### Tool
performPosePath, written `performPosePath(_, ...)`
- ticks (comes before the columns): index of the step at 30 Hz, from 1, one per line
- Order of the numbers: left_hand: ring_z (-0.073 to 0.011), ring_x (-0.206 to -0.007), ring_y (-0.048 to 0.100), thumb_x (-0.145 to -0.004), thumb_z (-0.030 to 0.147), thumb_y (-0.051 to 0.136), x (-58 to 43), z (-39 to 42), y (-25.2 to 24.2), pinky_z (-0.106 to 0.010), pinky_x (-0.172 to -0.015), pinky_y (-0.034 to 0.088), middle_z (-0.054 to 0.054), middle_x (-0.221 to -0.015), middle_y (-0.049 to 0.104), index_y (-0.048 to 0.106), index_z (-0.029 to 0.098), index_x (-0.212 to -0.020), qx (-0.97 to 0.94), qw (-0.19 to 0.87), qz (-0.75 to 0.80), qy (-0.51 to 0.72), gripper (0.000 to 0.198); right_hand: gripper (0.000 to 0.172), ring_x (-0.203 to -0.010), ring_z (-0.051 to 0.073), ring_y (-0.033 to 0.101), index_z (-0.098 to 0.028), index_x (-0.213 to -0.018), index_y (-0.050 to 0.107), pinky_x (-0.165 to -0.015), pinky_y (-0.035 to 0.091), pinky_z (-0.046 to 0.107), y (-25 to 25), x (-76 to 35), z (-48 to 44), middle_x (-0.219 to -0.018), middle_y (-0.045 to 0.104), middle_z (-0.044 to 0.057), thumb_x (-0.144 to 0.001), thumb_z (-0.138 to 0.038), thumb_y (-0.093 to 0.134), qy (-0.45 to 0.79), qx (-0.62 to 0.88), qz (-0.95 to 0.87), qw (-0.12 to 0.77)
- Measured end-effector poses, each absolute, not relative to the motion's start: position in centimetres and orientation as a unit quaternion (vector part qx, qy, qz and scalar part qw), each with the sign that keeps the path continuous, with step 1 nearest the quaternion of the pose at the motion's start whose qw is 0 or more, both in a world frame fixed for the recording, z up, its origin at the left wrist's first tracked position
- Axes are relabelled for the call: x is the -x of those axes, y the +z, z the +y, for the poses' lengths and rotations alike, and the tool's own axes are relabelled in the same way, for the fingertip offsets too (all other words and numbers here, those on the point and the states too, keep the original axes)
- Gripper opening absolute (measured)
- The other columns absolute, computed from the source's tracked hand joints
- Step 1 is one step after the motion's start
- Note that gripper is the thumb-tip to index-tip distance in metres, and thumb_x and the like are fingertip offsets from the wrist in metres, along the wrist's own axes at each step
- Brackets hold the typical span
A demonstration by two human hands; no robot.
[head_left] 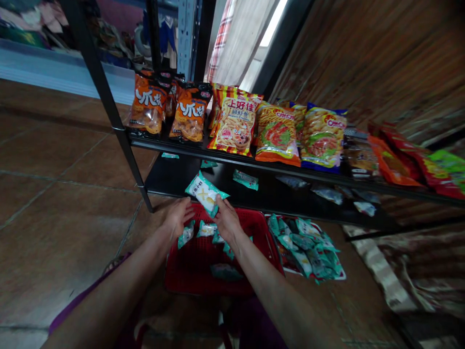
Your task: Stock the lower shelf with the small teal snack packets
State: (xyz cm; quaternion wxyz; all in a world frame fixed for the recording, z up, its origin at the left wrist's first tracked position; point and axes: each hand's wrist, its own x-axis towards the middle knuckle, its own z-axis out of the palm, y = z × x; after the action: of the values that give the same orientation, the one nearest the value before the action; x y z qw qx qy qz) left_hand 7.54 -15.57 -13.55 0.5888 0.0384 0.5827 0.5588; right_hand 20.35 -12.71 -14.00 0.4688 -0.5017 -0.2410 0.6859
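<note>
Right hand (225, 215) pinching a teal-and-white packet (204, 192), left hand (177, 215), fingers loosely spread — red basket (192, 271) near, lower shelf (172, 175) far

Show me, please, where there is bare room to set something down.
Bare: the lower shelf between its third green packet from the left and the silvery packets further right; the floor left of the rack leg. Crowded: the upper shelf, lined with snack bags, and the heaped tray.

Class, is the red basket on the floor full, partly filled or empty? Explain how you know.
Partly filled: several teal packets lie inside the red basket, with bare red showing between them.
</note>
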Motion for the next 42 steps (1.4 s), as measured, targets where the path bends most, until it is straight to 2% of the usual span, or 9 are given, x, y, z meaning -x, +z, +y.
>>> performPosePath(3, -0.0138, -0.077, 0.063, -0.082, 0.021, 0.059, -7.3, -15.1, -14.1, -0.029, -0.078, 0.051, -0.008, -0.092, 0.064, 0.056, 0.016, -0.090, -0.023, 0.599, 0.551, 0.581, 0.010, 0.015, -0.072, 0.014, 0.065, -0.022, -0.093, 0.059, -0.074, 0.054, 0.034, -13.6, -20.6, -12.5, -0.084, 0.070, 0.000, -0.084, -0.034, 0.057, 0.746, 0.482, -0.145, 0.436)
performPosePath(7, -0.0128, -0.076, 0.063, -0.084, 0.020, 0.055, -6.5, -14.3, -13.6, -0.028, -0.079, 0.050, -0.007, -0.088, 0.065, 0.058, 0.016, -0.088, -0.018, 0.606, 0.515, 0.605, 0.006, 0.024, -0.072, 0.016, 0.067, -0.020, -0.103, 0.057, -0.073, 0.055, 0.034, -14.0, -20.3, -12.3, -0.079, 0.070, 0.002, -0.089, -0.038, 0.048, 0.796, 0.463, -0.076, 0.383)
performPosePath(12, -0.0114, -0.069, 0.061, -0.085, 0.021, 0.055, -4.9, -13.5, -13.2, -0.025, -0.072, 0.050, -0.003, -0.078, 0.064, 0.056, 0.017, -0.086, -0.010, 0.588, 0.502, 0.634, 0.004, 0.033, -0.075, 0.018, 0.068, -0.018, -0.110, 0.055, -0.073, 0.055, 0.036, -14.8, -19.5, -12.8, -0.082, 0.070, 0.007, -0.089, -0.042, 0.048, 0.813, 0.457, -0.075, 0.353)
performPosePath(17, -0.0119, -0.065, 0.061, -0.080, 0.017, 0.060, -3.6, -13.5, -13.4, -0.026, -0.069, 0.049, -0.003, -0.075, 0.064, 0.057, 0.017, -0.082, -0.009, 0.566, 0.498, 0.657, 0.004, 0.031, -0.075, 0.018, 0.068, -0.016, -0.106, 0.056, -0.073, 0.055, 0.035, -15.0, -19.3, -13.7, -0.084, 0.070, 0.009, -0.088, -0.041, 0.050, 0.828, 0.445, -0.117, 0.321)
performPosePath(21, -0.0113, -0.061, 0.060, -0.079, 0.013, 0.060, -3.0, -13.5, -13.3, -0.025, -0.065, 0.049, -0.003, -0.073, 0.064, 0.056, 0.017, -0.076, -0.008, 0.547, 0.501, 0.670, 0.005, 0.026, -0.077, 0.018, 0.067, -0.019, -0.100, 0.058, -0.078, 0.054, 0.038, -14.9, -19.1, -14.5, -0.089, 0.070, 0.006, -0.082, -0.038, 0.061, 0.825, 0.431, -0.135, 0.341)
performPosePath(26, -0.0108, -0.061, 0.060, -0.081, 0.009, 0.055, -2.2, -13.5, -13.1, -0.025, -0.064, 0.051, -0.002, -0.071, 0.064, 0.056, 0.017, -0.075, -0.012, 0.538, 0.496, 0.681, 0.010, 0.026, -0.070, 0.012, 0.063, -0.020, -0.075, 0.059, -0.080, 0.052, 0.034, -15.4, -19.0, -14.6, -0.074, 0.068, -0.004, -0.061, -0.025, 0.080, 0.794, 0.437, -0.161, 0.391)
performPosePath(33, -0.0104, -0.061, 0.061, -0.079, 0.005, 0.055, -1.9, -13.7, -12.8, -0.024, -0.062, 0.051, -0.002, -0.073, 0.065, 0.058, 0.016, -0.078, -0.023, 0.544, 0.498, 0.675, 0.011, 0.019, -0.071, 0.009, 0.064, -0.021, -0.076, 0.062, -0.073, 0.052, 0.023, -16.2, -19.6, -13.3, -0.073, 0.068, -0.002, -0.066, -0.029, 0.076, 0.769, 0.459, -0.120, 0.427)
performPosePath(37, -0.0097, -0.059, 0.060, -0.078, 0.003, 0.053, -1.9, -13.8, -12.3, -0.022, -0.061, 0.050, -0.002, -0.068, 0.063, 0.058, 0.015, -0.075, -0.017, 0.556, 0.508, 0.658, 0.013, 0.018, -0.065, 0.008, 0.064, -0.020, -0.076, 0.063, -0.065, 0.053, 0.019, -16.7, -20.1, -13.1, -0.070, 0.068, -0.003, -0.065, -0.018, 0.077, 0.767, 0.462, -0.125, 0.426)
performPosePath(42, -0.0112, -0.065, 0.063, -0.077, 0.008, 0.058, -1.8, -14.0, -12.1, -0.022, -0.063, 0.051, -0.004, -0.073, 0.066, 0.061, 0.013, -0.078, -0.057, 0.579, 0.503, 0.639, 0.006, 0.022, -0.056, 0.005, 0.061, -0.018, -0.071, 0.061, -0.054, 0.050, 0.014, -16.9, -20.4, -13.2, -0.062, 0.065, -0.006, -0.059, -0.012, 0.079, 0.749, 0.477, -0.142, 0.437)
